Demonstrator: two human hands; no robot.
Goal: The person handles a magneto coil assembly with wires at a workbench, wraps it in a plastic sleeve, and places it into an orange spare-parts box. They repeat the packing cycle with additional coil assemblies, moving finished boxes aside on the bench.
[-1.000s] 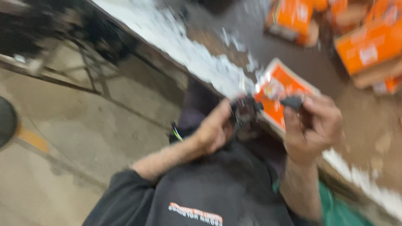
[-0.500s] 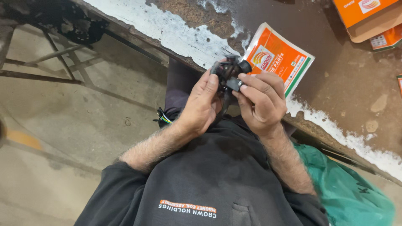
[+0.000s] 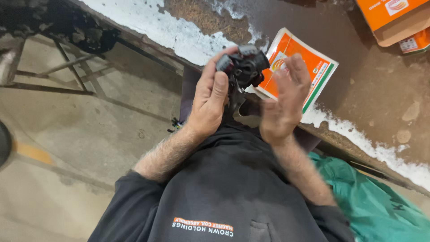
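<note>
One small black part (image 3: 244, 67) is pointing up and away from the body.
Left hand (image 3: 210, 101) is gripping its dark, knobbly body; right hand (image 3: 284, 105) is hovering open, blurred, beside it.

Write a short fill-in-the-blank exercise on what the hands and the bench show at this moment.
1. The small black part is held in the ____ hand.
2. The right hand is open beside the part and looks ____ in the picture.
3. The flat packet on the bench is mostly ____ in colour.
4. The cloth at the lower right is ____.

Missing words: left; blurred; orange; green
</note>
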